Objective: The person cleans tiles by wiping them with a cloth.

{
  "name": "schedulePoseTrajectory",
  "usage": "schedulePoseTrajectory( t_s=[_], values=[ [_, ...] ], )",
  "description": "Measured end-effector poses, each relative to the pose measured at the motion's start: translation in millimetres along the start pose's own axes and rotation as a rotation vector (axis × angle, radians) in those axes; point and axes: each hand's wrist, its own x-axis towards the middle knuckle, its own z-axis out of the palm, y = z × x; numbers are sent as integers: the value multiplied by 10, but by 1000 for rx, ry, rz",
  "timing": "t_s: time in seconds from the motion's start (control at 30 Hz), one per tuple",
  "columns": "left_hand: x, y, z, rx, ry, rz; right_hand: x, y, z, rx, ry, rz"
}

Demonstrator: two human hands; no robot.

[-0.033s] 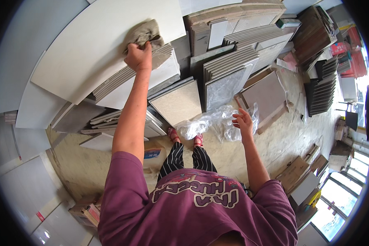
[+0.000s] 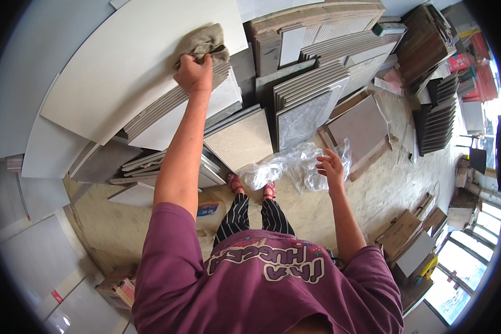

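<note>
Out in front and to the left, my left hand (image 2: pixel 195 75) grips a crumpled grey-brown cloth (image 2: pixel 205 40). The cloth lies against the face of a large cream-white tile slab (image 2: pixel 122 67), close to its right edge. On the other side, my right hand (image 2: pixel 332 171) hangs in the air with its fingers apart and nothing in them. Below that hand, crumpled clear plastic wrap (image 2: pixel 300 164) lies on the floor near my feet. A beige tile (image 2: pixel 242 139) leans in a stack between my two arms.
Stacked grey tiles (image 2: pixel 306 106) stand upright ahead. A flat brown carton (image 2: pixel 359 131) rests on the floor to the right, with a dark tile rack (image 2: pixel 437 119) beyond. More cardboard boxes (image 2: pixel 398 236) sit at the lower right. Pale slabs (image 2: pixel 39 236) line the left side.
My left hand and the cloth have shifted slightly to the right along the slab. My right hand has hardly moved.
</note>
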Motion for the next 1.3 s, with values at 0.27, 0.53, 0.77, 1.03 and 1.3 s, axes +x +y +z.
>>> schedulePoseTrajectory(
  t_s=[0.27,0.53,0.77,1.03,1.3],
  values=[
    [-308,551,650,91,-216,214,-160,169,-430,70,114,17],
    [-474,871,659,-273,-520,245,-293,240,-662,97,163,27],
    [622,1404,-214,-420,-16,662,-268,178,-628,122,165,24],
    [1034,1194,-88,-102,134,787,-306,288,-607,136,129,31],
    [97,656,601,-6,-155,730,-361,377,-760,111,158,20]
  ],
)
